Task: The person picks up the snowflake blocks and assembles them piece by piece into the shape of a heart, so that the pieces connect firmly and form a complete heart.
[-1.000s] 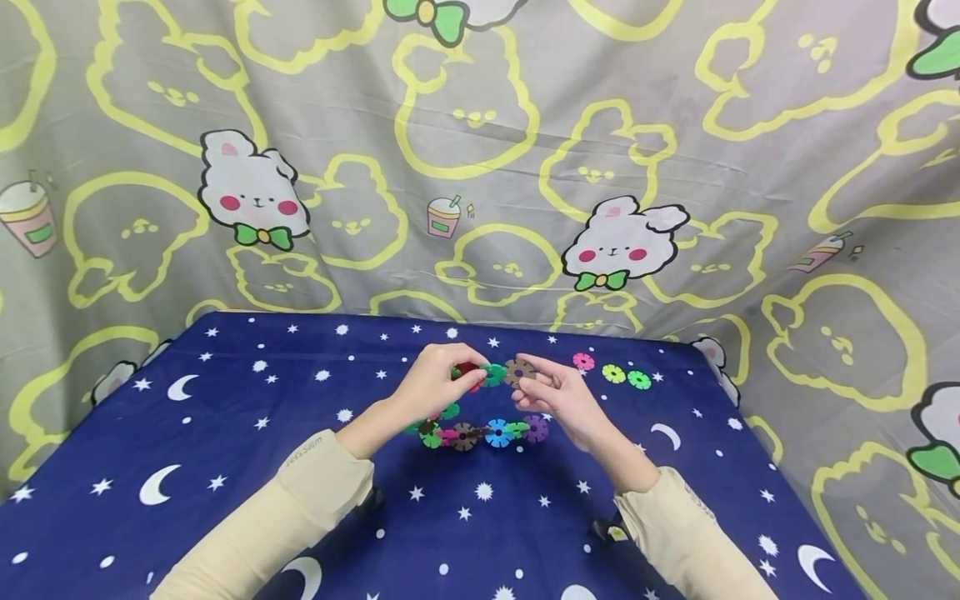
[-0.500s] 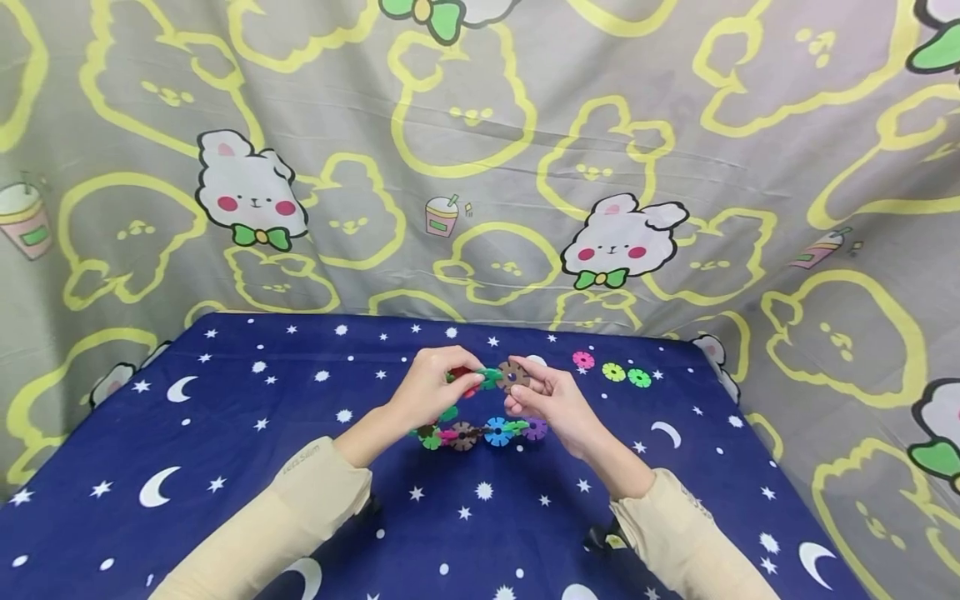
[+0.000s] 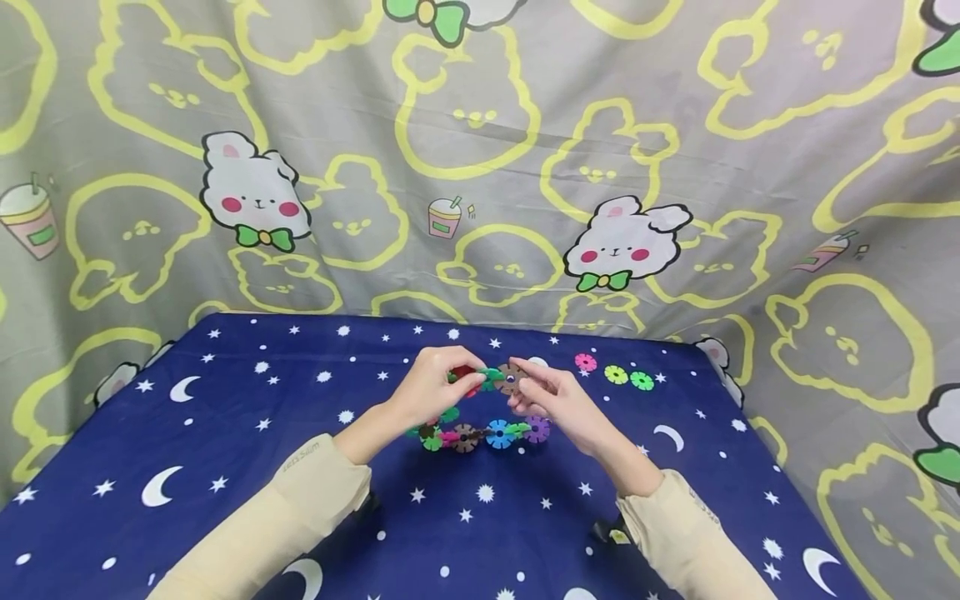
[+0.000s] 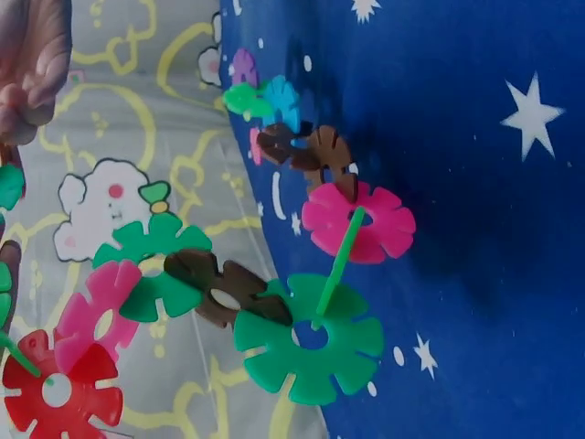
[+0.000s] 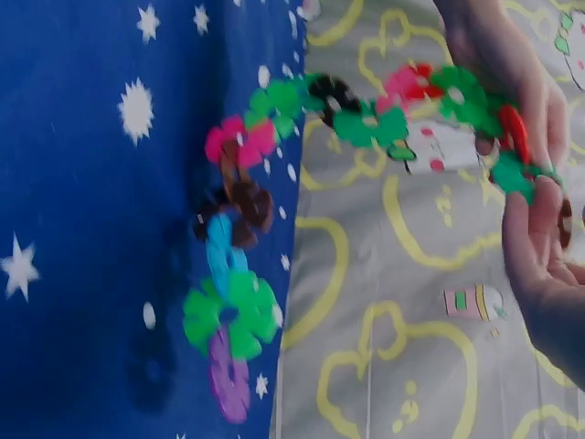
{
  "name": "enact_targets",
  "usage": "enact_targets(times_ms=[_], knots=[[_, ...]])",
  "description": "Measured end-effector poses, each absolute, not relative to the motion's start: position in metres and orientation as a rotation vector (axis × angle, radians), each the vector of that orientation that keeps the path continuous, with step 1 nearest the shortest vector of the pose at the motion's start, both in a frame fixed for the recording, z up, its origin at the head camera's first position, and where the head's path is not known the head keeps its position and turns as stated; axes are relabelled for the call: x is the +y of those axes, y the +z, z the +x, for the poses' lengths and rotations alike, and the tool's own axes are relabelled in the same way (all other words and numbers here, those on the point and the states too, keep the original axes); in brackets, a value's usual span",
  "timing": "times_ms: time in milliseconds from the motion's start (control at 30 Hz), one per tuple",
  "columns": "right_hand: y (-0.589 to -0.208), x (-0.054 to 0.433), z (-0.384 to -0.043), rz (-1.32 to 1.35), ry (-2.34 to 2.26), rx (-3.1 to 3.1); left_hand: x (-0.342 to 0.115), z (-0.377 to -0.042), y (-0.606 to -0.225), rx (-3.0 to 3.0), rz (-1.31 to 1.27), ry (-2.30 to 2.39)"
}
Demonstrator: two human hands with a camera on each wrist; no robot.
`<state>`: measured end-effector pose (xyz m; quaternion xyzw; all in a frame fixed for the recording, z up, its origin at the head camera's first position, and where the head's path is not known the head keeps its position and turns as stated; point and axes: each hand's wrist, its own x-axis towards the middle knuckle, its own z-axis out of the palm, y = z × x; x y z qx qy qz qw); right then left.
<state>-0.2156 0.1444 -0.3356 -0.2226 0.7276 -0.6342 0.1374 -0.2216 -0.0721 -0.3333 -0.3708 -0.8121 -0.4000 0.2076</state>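
My left hand (image 3: 431, 385) pinches a chain of slotted plastic flower discs near its raised end, at a red disc (image 3: 465, 369). Beside it a green disc (image 3: 488, 382) sticks out toward my right hand (image 3: 561, 407). Between thumb and fingers, the right hand pinches a brown disc (image 3: 503, 372), which meets the green disc's edge; how deep their slots sit is unclear. The rest of the chain hangs down and curves round through green, pink and brown discs, then a blue disc (image 5: 222, 251), ending in a purple disc (image 5: 228, 380) low over the cloth.
Loose on the dark blue star-patterned cloth (image 3: 300, 467), at the back right, lie a pink disc (image 3: 586, 355), a yellow disc (image 3: 616, 367) and a bright green disc (image 3: 642, 373). A grey cartoon-printed curtain (image 3: 337, 125) stands behind the table and at both sides.
The right hand has moved slightly left with the brown disc, bringing it closer over the green disc's edge. The left hand and the hanging chain have hardly moved.
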Motion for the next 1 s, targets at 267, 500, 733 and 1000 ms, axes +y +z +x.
enact_targets(times_ms=[267,500,733,1000], knots=[[-0.336,0.150,-0.217,-0.529,-1.910,2.091,-0.066,-0.212,-0.314,-2.534,-0.995,-0.880],[-0.339,0.143,-0.214,-0.481,-2.024,2.031,-0.055,-0.205,-0.311,-2.673,-0.884,-0.500],[-0.342,0.141,-0.211,-0.445,-2.079,1.987,-0.046,-0.201,-0.312,-2.632,-0.869,-0.252],[-0.345,0.145,-0.214,-0.453,-2.071,2.001,-0.038,-0.200,-0.314,-2.513,-0.855,-0.215]])
